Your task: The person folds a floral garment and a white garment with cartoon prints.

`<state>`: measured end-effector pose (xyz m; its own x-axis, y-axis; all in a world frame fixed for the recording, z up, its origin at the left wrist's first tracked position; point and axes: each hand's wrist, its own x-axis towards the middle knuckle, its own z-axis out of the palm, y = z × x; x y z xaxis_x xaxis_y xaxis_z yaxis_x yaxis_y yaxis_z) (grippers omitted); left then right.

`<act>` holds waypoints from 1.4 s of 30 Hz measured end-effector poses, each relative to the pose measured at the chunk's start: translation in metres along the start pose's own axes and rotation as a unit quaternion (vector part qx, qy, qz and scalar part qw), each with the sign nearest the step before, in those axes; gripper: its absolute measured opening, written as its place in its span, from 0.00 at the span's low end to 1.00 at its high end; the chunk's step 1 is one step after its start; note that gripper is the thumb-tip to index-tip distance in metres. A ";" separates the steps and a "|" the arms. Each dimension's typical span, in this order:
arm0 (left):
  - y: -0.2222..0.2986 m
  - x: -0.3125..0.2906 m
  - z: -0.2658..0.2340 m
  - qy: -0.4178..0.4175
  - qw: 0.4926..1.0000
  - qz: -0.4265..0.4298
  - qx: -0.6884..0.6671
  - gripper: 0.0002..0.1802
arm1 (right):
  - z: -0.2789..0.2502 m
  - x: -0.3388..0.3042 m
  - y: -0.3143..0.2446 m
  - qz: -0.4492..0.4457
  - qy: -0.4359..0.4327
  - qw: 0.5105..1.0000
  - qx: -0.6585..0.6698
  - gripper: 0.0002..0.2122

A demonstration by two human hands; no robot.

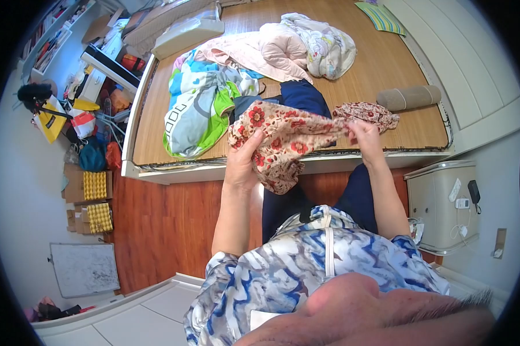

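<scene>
A beige cloth garment with red flowers (280,141) stretches between my two hands above the near edge of the bed; its exact kind is hard to tell. My left hand (243,163) is closed on its left side, thumb on top. My right hand (363,138) pinches the gathered right end. Just beyond the right hand, a second bunched cloth of similar floral print (368,113) lies on the bed. Dark blue folded clothing (303,98) sits behind the held garment, which partly covers it.
On the wooden bed surface (381,69) lie a green, white and blue quilt (193,109), a pale pink quilt (245,52), a white patterned bundle (326,46) and a rolled brown mat (408,97). A beige bedside cabinet (436,216) stands right; cartons (75,184) stand left.
</scene>
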<state>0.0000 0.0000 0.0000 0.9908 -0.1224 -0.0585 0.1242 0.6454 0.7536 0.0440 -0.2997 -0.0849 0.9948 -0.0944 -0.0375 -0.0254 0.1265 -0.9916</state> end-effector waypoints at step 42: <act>0.027 0.026 -0.072 0.092 0.990 0.008 0.106 0.19 | -0.014 0.046 -0.126 -0.155 -0.120 0.942 0.274 0.11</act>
<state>0.0332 0.0687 -0.0288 0.9883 0.0384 -0.1478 0.1126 0.4703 0.8753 0.0917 -0.3342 0.0361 0.9416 0.0065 0.3367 0.2586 0.6262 -0.7355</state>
